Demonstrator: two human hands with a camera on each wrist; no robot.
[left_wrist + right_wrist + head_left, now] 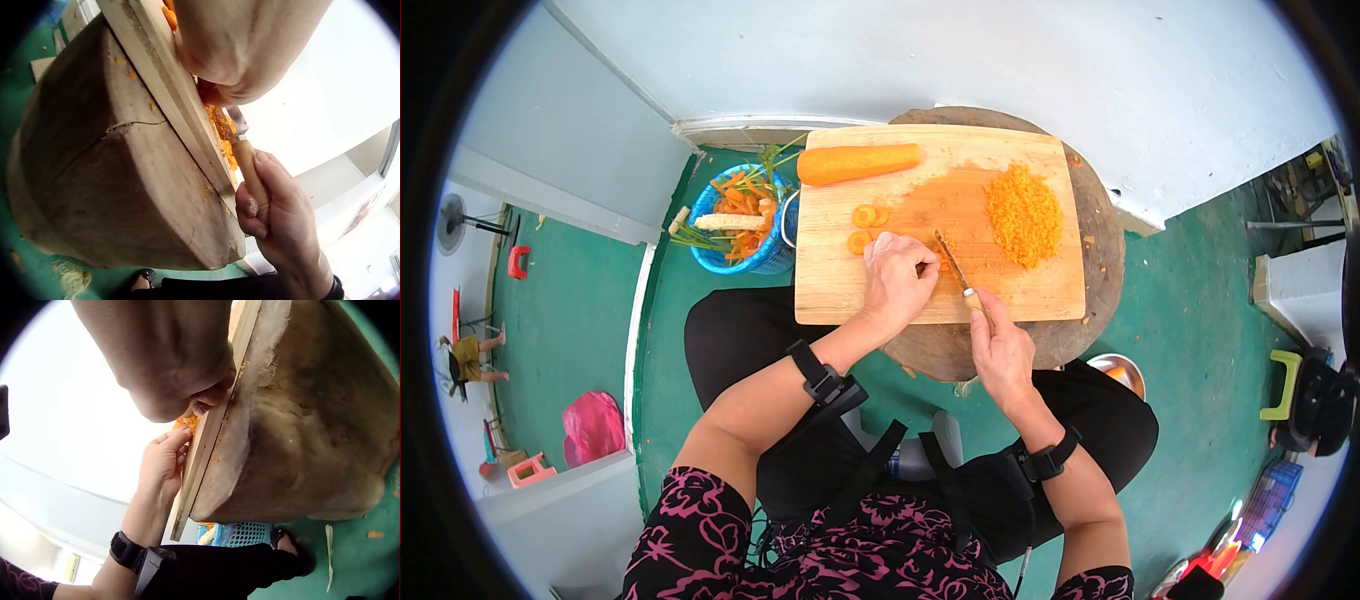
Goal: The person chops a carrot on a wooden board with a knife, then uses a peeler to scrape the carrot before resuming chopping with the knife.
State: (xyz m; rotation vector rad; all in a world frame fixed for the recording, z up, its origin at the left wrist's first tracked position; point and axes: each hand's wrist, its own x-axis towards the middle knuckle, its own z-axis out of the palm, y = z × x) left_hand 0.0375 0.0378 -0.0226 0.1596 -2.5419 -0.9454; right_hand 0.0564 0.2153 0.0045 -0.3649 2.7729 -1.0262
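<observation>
My right hand (1003, 347) grips the wooden handle (251, 172) of a small knife (952, 258), whose blade lies across the cutting board (830, 290) and points away from me. Just left of the blade is my left hand (897, 278), fingers curled down on a bit of carrot (946, 262) that they mostly hide. Round carrot slices (859, 242) lie beyond the left hand. A heap of finely chopped carrot (1024, 215) sits on the board's right side. At the far left corner rests a whole peeled carrot (858, 164).
The board lies on a thick wooden stump (1103, 250), overhanging it at left. A blue basket (772, 262) of peelings and greens stands left of the board. Near my right knee is a metal bowl (1135, 375) with orange pieces. A white wall (1000, 60) rises behind the stump.
</observation>
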